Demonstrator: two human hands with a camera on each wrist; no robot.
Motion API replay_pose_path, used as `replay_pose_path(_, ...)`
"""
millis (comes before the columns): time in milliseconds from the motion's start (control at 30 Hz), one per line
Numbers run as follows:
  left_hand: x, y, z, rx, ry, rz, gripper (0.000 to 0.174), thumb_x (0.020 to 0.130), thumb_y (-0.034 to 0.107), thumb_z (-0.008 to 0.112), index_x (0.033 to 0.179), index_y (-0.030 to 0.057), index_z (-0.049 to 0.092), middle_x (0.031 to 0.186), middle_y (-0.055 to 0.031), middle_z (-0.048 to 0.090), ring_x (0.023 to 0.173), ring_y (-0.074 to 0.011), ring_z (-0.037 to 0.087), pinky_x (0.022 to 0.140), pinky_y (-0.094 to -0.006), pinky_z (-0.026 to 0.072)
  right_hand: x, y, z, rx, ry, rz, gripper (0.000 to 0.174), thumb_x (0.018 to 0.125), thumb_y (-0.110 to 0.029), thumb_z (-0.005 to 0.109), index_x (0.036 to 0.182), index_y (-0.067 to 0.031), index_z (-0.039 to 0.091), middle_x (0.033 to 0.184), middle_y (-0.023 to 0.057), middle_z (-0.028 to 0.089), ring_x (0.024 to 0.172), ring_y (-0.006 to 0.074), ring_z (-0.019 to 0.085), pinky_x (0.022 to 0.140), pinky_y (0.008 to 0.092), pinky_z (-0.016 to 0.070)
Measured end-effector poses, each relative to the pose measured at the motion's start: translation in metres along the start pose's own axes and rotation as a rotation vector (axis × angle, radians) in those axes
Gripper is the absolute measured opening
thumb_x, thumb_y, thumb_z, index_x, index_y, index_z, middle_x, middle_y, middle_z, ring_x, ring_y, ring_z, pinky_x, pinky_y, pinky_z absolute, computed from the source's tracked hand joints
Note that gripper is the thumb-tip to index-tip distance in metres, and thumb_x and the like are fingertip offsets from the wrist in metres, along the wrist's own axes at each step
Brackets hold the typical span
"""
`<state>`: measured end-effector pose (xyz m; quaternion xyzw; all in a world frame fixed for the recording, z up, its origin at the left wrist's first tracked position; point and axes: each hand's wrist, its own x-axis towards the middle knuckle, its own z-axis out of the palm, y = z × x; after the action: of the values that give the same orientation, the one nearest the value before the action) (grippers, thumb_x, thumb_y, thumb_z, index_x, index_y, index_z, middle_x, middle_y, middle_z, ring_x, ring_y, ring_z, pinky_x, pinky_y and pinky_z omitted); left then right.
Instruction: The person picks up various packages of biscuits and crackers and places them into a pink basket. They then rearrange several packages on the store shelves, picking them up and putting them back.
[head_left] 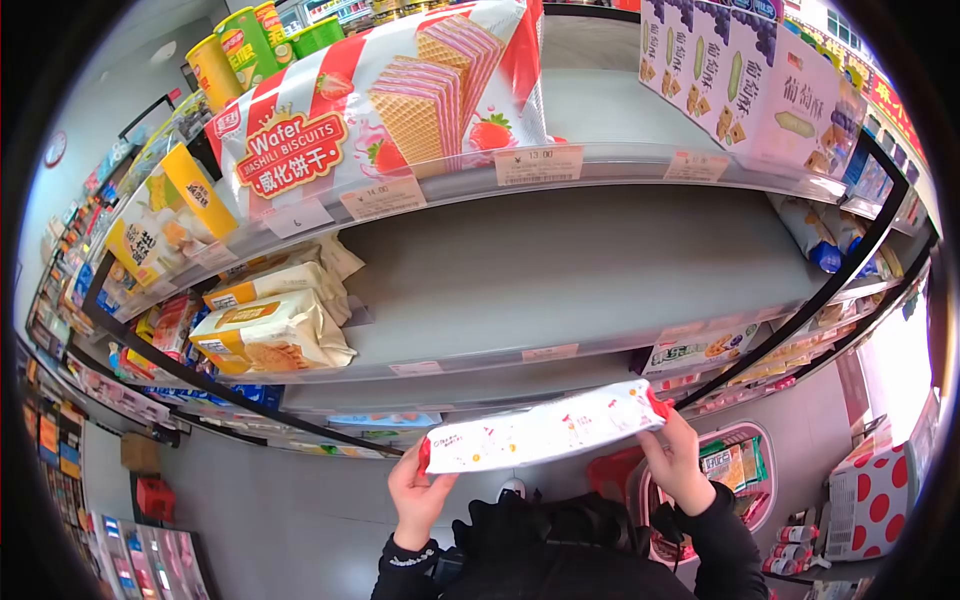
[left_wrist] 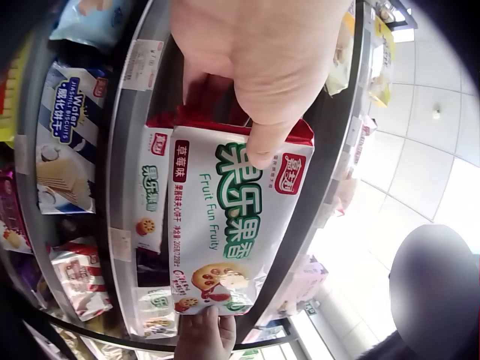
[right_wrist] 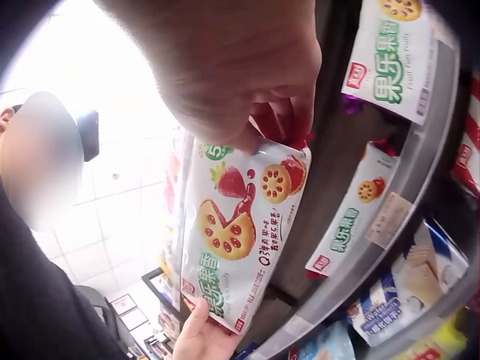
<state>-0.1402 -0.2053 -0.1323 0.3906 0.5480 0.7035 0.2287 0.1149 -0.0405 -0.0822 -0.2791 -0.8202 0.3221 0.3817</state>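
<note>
A long white biscuit pack (head_left: 545,430) with red ends is held level between two hands, in front of the shelves. The left hand (head_left: 418,495) pinches its left end, and the right hand (head_left: 677,462) grips its right end. In the left wrist view the pack (left_wrist: 225,217) shows green lettering and a round biscuit picture, with the left thumb on its face and the fingers behind. The right wrist view shows strawberries and biscuits printed on the pack (right_wrist: 232,232); the right hand (right_wrist: 232,67) holds the near end, the left hand (right_wrist: 204,337) the far end.
Cream-coloured biscuit packs (head_left: 270,335) lie at the left of the middle shelf (head_left: 560,270). A large wafer bag (head_left: 400,100) and purple-white boxes (head_left: 750,80) stand on the upper shelf. A pink basket (head_left: 768,500) with packets is by the right forearm; a polka-dot box (head_left: 868,505) stands farther right.
</note>
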Motion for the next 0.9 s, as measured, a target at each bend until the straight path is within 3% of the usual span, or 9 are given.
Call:
replay_pose_path(167, 0.025, 0.064, -0.001, 0.203, 0.058, 0.244, 0.047, 0.068, 0.005, 0.068, 0.108, -0.0078, 0.049, 0.101, -0.0103, 0.056, 0.092, -0.0171, 0.053, 0.083, -0.0284, 0.0398, 0.02, -0.034, -0.022, -0.016, 0.086, -0.164, 0.031, 0.071, 0.005, 0.055, 0.102, 0.0035, 0.05, 0.093, 0.0183, 0.055, 0.08, 0.0335, 0.055, 0.07, 0.0327, 0.0432)
replay_pose_path(233, 0.056, 0.094, 0.008, 0.221, 0.042, 0.232, 0.039, 0.072, 0.005, 0.064, 0.107, -0.0061, 0.05, 0.098, -0.0085, 0.056, 0.089, -0.0139, 0.053, 0.08, -0.0262, 0.0408, 0.044, -0.047, -0.027, -0.021, 0.111, -0.116, 0.018, 0.076, 0.0, 0.054, 0.093, 0.0036, 0.052, 0.081, 0.0158, 0.056, 0.072, 0.0265, 0.056, 0.066, 0.0295, 0.0432)
replay_pose_path(300, 0.086, 0.118, 0.015, 0.216, -0.031, 0.07, 0.031, 0.077, 0.007, 0.059, 0.105, -0.0042, 0.05, 0.094, -0.0062, 0.056, 0.085, -0.0098, 0.052, 0.077, -0.0228, 0.0413, 0.071, -0.05, -0.025, 0.004, 0.141, -0.137, 0.013, 0.078, -0.005, 0.056, 0.087, 0.0041, 0.052, 0.075, 0.0121, 0.057, 0.068, 0.0177, 0.056, 0.063, 0.0261, 0.0428)
replay_pose_path(333, 0.102, 0.121, 0.017, 0.242, -0.067, 0.058, 0.027, 0.08, 0.008, 0.057, 0.104, -0.0035, 0.05, 0.093, -0.0052, 0.056, 0.084, -0.0085, 0.052, 0.075, -0.0218, 0.0414, 0.083, -0.049, -0.025, 0.003, 0.148, -0.144, 0.013, 0.078, -0.005, 0.056, 0.087, 0.0041, 0.052, 0.075, 0.0121, 0.057, 0.068, 0.0177, 0.056, 0.063, 0.0261, 0.0428)
replay_pose_path(400, 0.134, 0.119, 0.014, 0.312, -0.151, 0.004, 0.024, 0.083, 0.012, 0.054, 0.102, -0.0027, 0.051, 0.091, -0.0041, 0.057, 0.082, -0.0071, 0.052, 0.072, -0.0207, 0.0415, 0.106, -0.043, -0.024, 0.279, 0.04, 0.104, 0.015, 0.079, -0.009, 0.056, 0.084, 0.0046, 0.052, 0.072, 0.0081, 0.056, 0.065, 0.0103, 0.053, 0.059, 0.0227, 0.0415)
replay_pose_path(567, 0.187, 0.106, 0.022, 0.158, -0.25, -0.067, 0.024, 0.082, 0.011, 0.052, 0.101, -0.0031, 0.051, 0.088, -0.0051, 0.057, 0.077, -0.0079, 0.051, 0.065, -0.0209, 0.0414, 0.164, -0.016, -0.023, 0.182, -0.053, 0.183, 0.02, 0.079, -0.016, 0.055, 0.079, 0.0043, 0.052, 0.06, 0.006, 0.053, 0.051, 0.0094, 0.048, 0.047, 0.0233, 0.0387)
replay_pose_path(633, 0.203, 0.095, 0.022, 0.179, -0.293, -0.074, 0.031, 0.081, 0.01, 0.051, 0.109, -0.003, 0.048, 0.093, -0.0046, 0.057, 0.08, -0.0079, 0.053, 0.071, -0.0199, 0.0413, 0.188, -0.006, -0.023, 0.09, -0.066, 0.158, 0.024, 0.078, -0.019, 0.055, 0.078, 0.0049, 0.053, 0.055, 0.006, 0.051, 0.049, 0.0109, 0.05, 0.045, 0.0242, 0.0409)
replay_pose_path(700, 0.214, 0.09, 0.024, 0.265, -0.275, -0.163, 0.026, 0.079, 0.009, 0.052, 0.101, -0.0036, 0.051, 0.084, -0.0048, 0.057, 0.072, -0.0094, 0.052, 0.063, -0.0222, 0.0424, 0.206, -0.005, -0.02, 0.077, -0.161, 0.389, 0.027, 0.078, -0.02, 0.055, 0.079, 0.0064, 0.054, 0.061, 0.008, 0.053, 0.055, 0.0138, 0.055, 0.05, 0.0254, 0.0466)
replay_pose_path(900, 0.223, 0.076, 0.021, 0.443, -0.224, -0.224, 0.027, 0.076, 0.014, 0.05, 0.096, -0.004, 0.053, 0.08, -0.0058, 0.056, 0.064, -0.0107, 0.05, 0.055, -0.0246, 0.0405, 0.218, 0.002, -0.006, 0.158, -0.242, 0.446, 0.028, 0.079, -0.021, 0.054, 0.079, 0.0077, 0.054, 0.074, 0.0116, 0.055, 0.065, 0.018, 0.058, 0.056, 0.0289, 0.0513)
